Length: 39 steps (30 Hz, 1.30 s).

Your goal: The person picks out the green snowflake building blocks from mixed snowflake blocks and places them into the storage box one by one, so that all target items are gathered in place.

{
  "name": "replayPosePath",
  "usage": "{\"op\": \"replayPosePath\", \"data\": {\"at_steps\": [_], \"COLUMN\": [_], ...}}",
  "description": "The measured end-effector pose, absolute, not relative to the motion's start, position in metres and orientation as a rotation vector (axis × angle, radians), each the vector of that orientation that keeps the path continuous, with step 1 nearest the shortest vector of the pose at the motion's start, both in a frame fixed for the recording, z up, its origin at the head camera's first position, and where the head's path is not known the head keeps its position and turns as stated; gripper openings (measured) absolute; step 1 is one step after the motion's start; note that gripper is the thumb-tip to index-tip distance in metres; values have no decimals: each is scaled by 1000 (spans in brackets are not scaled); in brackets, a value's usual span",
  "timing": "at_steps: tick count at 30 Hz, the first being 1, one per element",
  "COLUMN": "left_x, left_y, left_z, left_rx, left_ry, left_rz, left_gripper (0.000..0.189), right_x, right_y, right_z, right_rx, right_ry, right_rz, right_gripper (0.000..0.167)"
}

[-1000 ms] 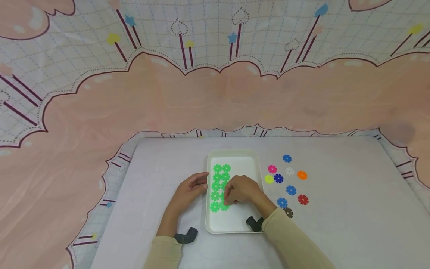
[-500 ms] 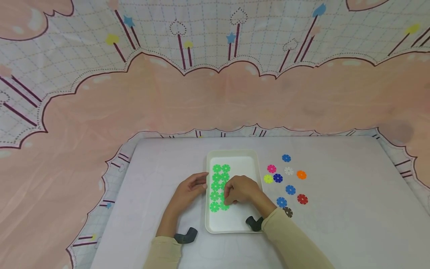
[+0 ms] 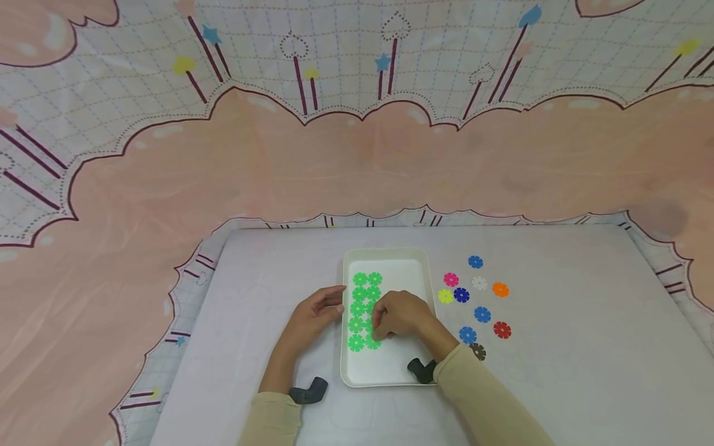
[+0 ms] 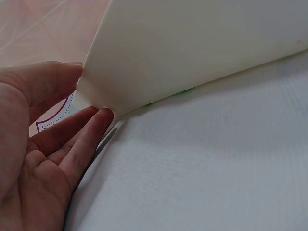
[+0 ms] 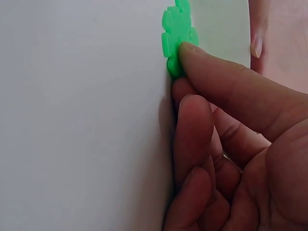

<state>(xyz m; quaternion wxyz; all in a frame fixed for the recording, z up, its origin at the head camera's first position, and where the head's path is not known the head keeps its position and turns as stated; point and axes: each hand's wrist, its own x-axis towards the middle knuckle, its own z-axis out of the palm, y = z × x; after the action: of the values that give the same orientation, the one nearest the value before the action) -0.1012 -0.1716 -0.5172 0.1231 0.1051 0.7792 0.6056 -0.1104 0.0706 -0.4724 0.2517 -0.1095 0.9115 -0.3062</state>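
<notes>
A white tray (image 3: 393, 365) lies on the table with flat green snowflake-shaped plastic discs (image 3: 358, 308) in two columns along its left side. My right hand (image 3: 404, 314) pinches a green snowflake disc (image 5: 178, 29) between thumb and index finger, low in the right-hand column. The other fingers of that hand curl down on the tray floor in the right wrist view. Part of that column is hidden behind the hand. At the tray's left wall, my left hand (image 3: 312, 319) rests its thumb and fingertips against the edge, the fingers nearly straight.
Right of the tray lie several loose discs: blue (image 3: 483, 314), pink (image 3: 451, 279), yellow (image 3: 445, 296), white (image 3: 479, 283), orange (image 3: 501, 289), red (image 3: 502, 329) and dark brown (image 3: 478, 352). Black devices (image 3: 309, 391) sit at both wrists. A patterned cloth (image 3: 334, 167) hangs behind the table.
</notes>
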Motion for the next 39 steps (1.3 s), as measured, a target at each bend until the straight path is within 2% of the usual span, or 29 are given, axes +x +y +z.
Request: {"op": "replayPosePath", "data": {"at_steps": [39], "left_x": [-102], "left_y": [-170], "left_z": [-518], "left_rx": [252], "left_ry": [2325], "left_rz": [1736], "left_gripper": [38], "right_x": [-115], "right_y": [77], "right_z": [-478], "right_rx": [-335], "right_ry": [2410], "right_rz": [-954], "right_gripper": [15]}}
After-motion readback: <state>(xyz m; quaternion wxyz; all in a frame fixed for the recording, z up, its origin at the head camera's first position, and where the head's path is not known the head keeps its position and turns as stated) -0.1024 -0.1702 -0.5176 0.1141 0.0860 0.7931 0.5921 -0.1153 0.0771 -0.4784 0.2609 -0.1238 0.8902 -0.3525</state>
